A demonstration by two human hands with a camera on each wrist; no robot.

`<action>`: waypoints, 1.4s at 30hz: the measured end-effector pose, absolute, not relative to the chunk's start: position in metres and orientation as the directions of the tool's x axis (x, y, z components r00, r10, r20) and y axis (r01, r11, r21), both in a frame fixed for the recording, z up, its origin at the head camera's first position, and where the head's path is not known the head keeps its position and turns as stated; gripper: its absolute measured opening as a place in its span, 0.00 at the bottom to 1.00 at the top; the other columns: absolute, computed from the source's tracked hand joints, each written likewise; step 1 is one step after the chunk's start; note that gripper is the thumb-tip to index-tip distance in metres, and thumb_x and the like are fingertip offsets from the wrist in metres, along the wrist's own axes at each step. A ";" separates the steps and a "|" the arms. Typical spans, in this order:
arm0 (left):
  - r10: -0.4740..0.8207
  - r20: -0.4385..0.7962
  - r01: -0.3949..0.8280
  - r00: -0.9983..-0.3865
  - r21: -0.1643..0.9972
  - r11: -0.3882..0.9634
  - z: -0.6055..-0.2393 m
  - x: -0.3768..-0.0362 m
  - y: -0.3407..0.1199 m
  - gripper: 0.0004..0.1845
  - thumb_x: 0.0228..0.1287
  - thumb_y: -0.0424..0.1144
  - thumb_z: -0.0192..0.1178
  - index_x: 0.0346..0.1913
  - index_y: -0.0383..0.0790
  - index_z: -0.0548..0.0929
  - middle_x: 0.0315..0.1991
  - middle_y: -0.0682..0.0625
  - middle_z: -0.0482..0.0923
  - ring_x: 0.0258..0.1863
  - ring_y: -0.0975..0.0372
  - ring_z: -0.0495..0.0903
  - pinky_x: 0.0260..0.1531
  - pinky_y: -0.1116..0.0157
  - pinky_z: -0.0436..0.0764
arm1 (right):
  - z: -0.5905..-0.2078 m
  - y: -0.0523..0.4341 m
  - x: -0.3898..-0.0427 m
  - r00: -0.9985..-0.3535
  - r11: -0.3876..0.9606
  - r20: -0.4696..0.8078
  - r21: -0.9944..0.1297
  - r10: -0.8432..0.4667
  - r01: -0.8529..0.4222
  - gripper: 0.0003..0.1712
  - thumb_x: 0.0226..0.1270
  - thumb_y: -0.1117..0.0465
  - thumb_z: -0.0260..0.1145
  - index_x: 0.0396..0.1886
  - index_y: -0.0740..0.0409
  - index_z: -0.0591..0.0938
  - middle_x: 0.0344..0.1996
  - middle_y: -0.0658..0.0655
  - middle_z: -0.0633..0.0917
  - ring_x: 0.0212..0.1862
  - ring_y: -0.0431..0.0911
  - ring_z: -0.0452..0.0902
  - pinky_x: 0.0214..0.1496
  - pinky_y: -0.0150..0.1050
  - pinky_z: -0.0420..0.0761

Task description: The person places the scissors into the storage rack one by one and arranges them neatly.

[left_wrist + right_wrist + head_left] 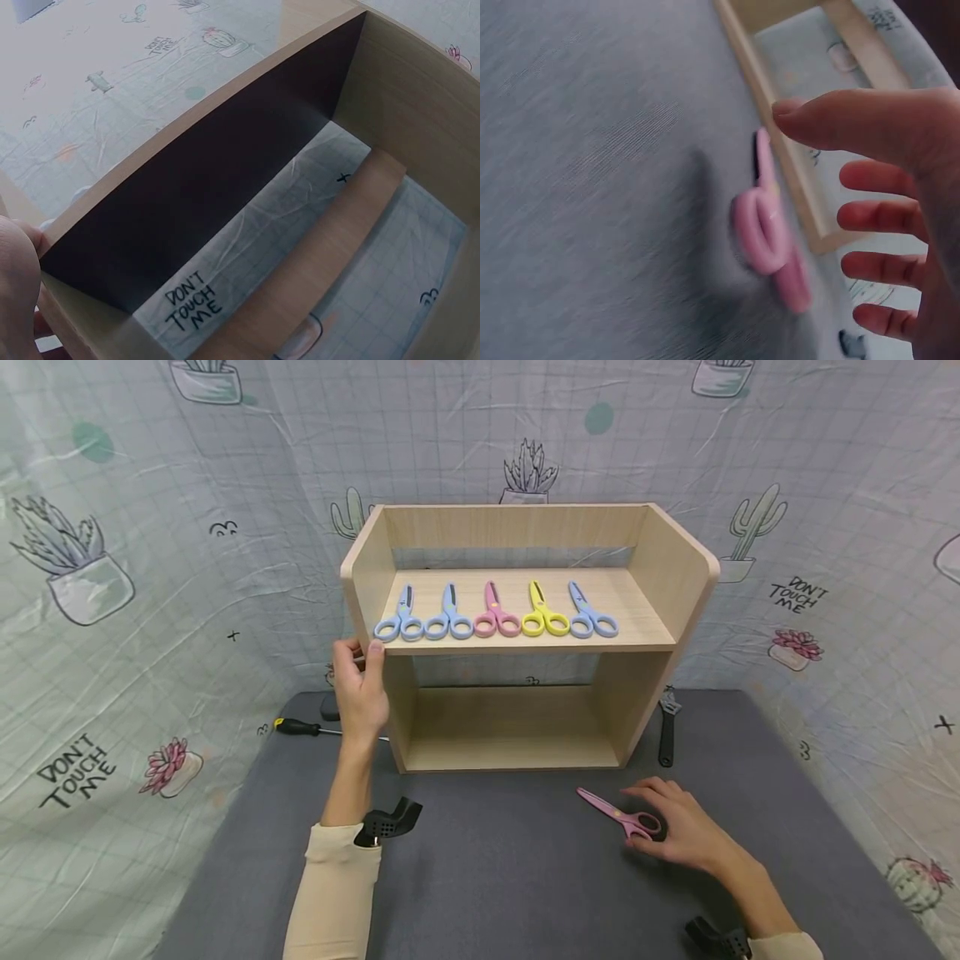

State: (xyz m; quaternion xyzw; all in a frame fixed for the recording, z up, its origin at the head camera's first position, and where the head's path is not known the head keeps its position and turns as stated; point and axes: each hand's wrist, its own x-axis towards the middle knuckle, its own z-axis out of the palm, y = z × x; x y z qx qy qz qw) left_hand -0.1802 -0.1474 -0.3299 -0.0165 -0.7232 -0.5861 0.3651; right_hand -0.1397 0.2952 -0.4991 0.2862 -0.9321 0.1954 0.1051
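My left hand (362, 693) grips the left side of a two-tier wooden shelf (517, 525), its thumb at the front edge of the upper board. In the left wrist view, part of that hand (16, 289) shows beside the shelf's dark underside (202, 172). Pink scissors (617, 813) lie on the grey table in front of the shelf, blades pointing to the back left. Around their handle end hovers my right hand (682, 828), fingers spread and bent. The right wrist view shows a gap between its thumb and the pink scissors (774, 232).
Along the upper board stand in a row blue scissors (450, 603), pink scissors (492, 602), yellow scissors (538, 603) and more blue pairs. An adjustable wrench (667, 731) lies right of the shelf. At its left is a screwdriver (298, 727), partly behind my left arm.
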 end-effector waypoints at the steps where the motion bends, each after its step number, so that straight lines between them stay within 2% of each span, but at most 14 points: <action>1: -0.403 0.546 0.451 -0.734 0.836 0.312 -0.330 -0.180 -0.147 0.18 0.75 0.36 0.49 0.54 0.21 0.68 0.53 0.27 0.67 0.43 0.53 0.69 0.45 0.62 0.66 | -0.502 0.297 -0.139 -0.815 0.762 0.302 -0.300 -0.495 -0.574 0.39 0.44 0.42 0.81 0.57 0.51 0.83 0.51 0.47 0.81 0.51 0.48 0.75 0.48 0.54 0.73; 9: -0.403 0.551 0.462 -0.731 0.834 0.303 -0.329 -0.179 -0.148 0.18 0.75 0.36 0.49 0.53 0.20 0.68 0.52 0.27 0.67 0.43 0.52 0.69 0.45 0.61 0.66 | -0.516 0.302 -0.132 -0.828 0.761 0.239 -0.326 -0.507 -0.560 0.38 0.44 0.35 0.79 0.54 0.46 0.84 0.47 0.44 0.80 0.48 0.45 0.73 0.46 0.51 0.73; 14: -0.405 0.544 0.451 -0.735 0.838 0.307 -0.329 -0.179 -0.147 0.18 0.75 0.37 0.49 0.54 0.21 0.68 0.53 0.27 0.68 0.42 0.56 0.69 0.46 0.62 0.66 | -0.519 0.304 -0.129 -0.843 0.775 0.212 -0.330 -0.495 -0.539 0.36 0.43 0.35 0.79 0.52 0.46 0.85 0.44 0.41 0.78 0.47 0.42 0.71 0.46 0.47 0.73; 18: -0.408 0.543 0.453 -0.734 0.839 0.302 -0.329 -0.180 -0.147 0.18 0.75 0.36 0.50 0.54 0.21 0.68 0.53 0.27 0.68 0.42 0.56 0.69 0.46 0.62 0.66 | -0.523 0.305 -0.128 -0.843 0.782 0.238 -0.317 -0.482 -0.536 0.34 0.44 0.37 0.80 0.50 0.48 0.86 0.43 0.40 0.77 0.46 0.39 0.71 0.46 0.43 0.75; 25: -0.406 0.547 0.456 -0.732 0.837 0.304 -0.329 -0.180 -0.147 0.17 0.75 0.36 0.49 0.54 0.21 0.68 0.53 0.27 0.67 0.44 0.48 0.69 0.46 0.62 0.65 | -0.527 0.301 -0.124 -0.850 0.789 0.276 -0.323 -0.449 -0.522 0.31 0.45 0.38 0.80 0.46 0.50 0.86 0.41 0.41 0.76 0.44 0.36 0.70 0.45 0.40 0.76; 31: -0.407 0.544 0.457 -0.734 0.838 0.297 -0.329 -0.180 -0.147 0.17 0.75 0.36 0.49 0.53 0.21 0.68 0.53 0.27 0.67 0.43 0.54 0.68 0.46 0.62 0.65 | -0.529 0.296 -0.123 -0.852 0.802 0.311 -0.311 -0.421 -0.510 0.26 0.42 0.41 0.81 0.41 0.47 0.86 0.38 0.40 0.76 0.40 0.34 0.71 0.42 0.38 0.77; 36: -0.403 0.545 0.460 -0.735 0.838 0.294 -0.329 -0.180 -0.146 0.17 0.75 0.35 0.49 0.53 0.21 0.68 0.52 0.27 0.67 0.42 0.55 0.68 0.45 0.62 0.65 | -0.533 0.293 -0.123 -0.851 0.820 0.353 -0.288 -0.389 -0.494 0.23 0.37 0.45 0.82 0.35 0.43 0.84 0.36 0.39 0.77 0.37 0.33 0.71 0.38 0.35 0.75; 42: -0.402 0.537 0.450 -0.742 0.843 0.296 -0.328 -0.179 -0.146 0.17 0.75 0.36 0.49 0.54 0.21 0.68 0.53 0.27 0.67 0.43 0.56 0.68 0.45 0.63 0.66 | -0.535 0.290 -0.119 -0.861 0.824 0.372 -0.320 -0.346 -0.469 0.23 0.35 0.46 0.82 0.35 0.39 0.82 0.36 0.37 0.76 0.36 0.31 0.71 0.36 0.32 0.74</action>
